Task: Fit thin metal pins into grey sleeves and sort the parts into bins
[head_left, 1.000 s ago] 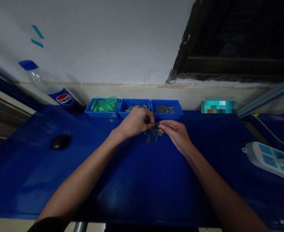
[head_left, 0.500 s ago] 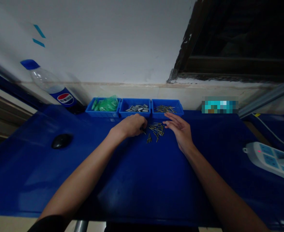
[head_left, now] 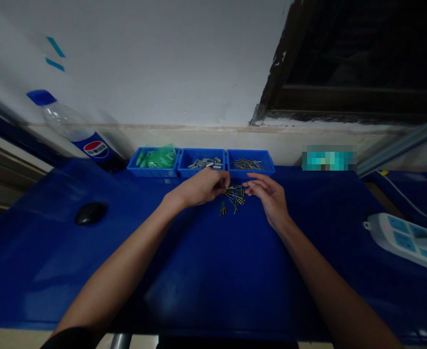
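The loose metal pins (head_left: 236, 196) lie in a crossed heap near the far edge of the table (head_left: 213, 271), about midway between its side edges; a few pins (head_left: 223, 209) sit just apart, toward the near edge. The left hand (head_left: 205, 186) has its fingertips drawn narrow at the heap's left side; whether a pin is between them I cannot tell. The right hand (head_left: 271, 198) is loosely curled at the heap's right side, upper fingers off the thumb; its grip is unclear too.

The likeliest slip, I judge, is picking up two pins at once, since they lie crossed, or nudging the heap and sending a thin pin rolling. A knuckle could also bump the middle box (head_left: 187, 172) or right box (head_left: 267, 172), which stand along the far edge close beyond the hands.

Half a second ago the left fingers were lower and farther left; now they reach the heap. The right hand has barely shifted. A second ago both hands' fingertips nearly met above the heap; now they are apart.
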{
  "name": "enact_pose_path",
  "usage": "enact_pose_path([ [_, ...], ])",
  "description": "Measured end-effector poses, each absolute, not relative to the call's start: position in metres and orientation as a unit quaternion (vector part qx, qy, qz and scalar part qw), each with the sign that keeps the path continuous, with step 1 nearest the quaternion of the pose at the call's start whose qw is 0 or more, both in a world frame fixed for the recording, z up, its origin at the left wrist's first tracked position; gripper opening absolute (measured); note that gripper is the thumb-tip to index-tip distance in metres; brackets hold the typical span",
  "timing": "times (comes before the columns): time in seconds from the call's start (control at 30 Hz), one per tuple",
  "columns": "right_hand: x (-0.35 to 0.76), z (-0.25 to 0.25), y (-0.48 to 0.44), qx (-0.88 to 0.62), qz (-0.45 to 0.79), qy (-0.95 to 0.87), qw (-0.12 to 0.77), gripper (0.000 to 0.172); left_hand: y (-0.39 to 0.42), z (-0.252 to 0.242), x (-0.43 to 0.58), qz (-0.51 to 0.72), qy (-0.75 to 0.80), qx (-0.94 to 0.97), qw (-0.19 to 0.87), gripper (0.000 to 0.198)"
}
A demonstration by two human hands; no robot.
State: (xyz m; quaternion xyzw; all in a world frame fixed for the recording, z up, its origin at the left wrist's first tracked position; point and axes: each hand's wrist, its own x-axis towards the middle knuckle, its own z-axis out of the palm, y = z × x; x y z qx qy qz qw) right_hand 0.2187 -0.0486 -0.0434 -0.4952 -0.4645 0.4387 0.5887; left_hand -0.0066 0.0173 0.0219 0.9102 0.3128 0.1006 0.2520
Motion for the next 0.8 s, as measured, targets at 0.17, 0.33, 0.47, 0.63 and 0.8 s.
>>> enact_pose_path([
  [0.17, 0.216, -0.044, -0.050, -0.479, 0.470, -0.488, 0.558, 0.030, 0.013, 0.027, 0.001, 0.184, 0.302, 0.897, 0.265, 0.011],
  [0.33, 0.215, -0.047, -0.051, -0.458, 0.492, -0.494, 0.552, 0.024, 0.010, 0.028, 0.002, 0.181, 0.300, 0.896, 0.272, 0.014],
  [0.47, 0.215, -0.046, -0.051, -0.450, 0.501, -0.495, 0.549, 0.022, 0.008, 0.029, 0.004, 0.183, 0.298, 0.897, 0.272, 0.014],
  [0.63, 0.214, -0.045, -0.051, -0.459, 0.488, -0.500, 0.549, 0.020, 0.010, 0.028, 0.002, 0.160, 0.305, 0.908, 0.239, 0.015],
  [0.8, 0.219, -0.046, -0.049, -0.458, 0.438, -0.479, 0.607, 0.017, 0.019, 0.016, -0.007, 0.062, 0.342, 0.921, 0.176, 0.020],
])
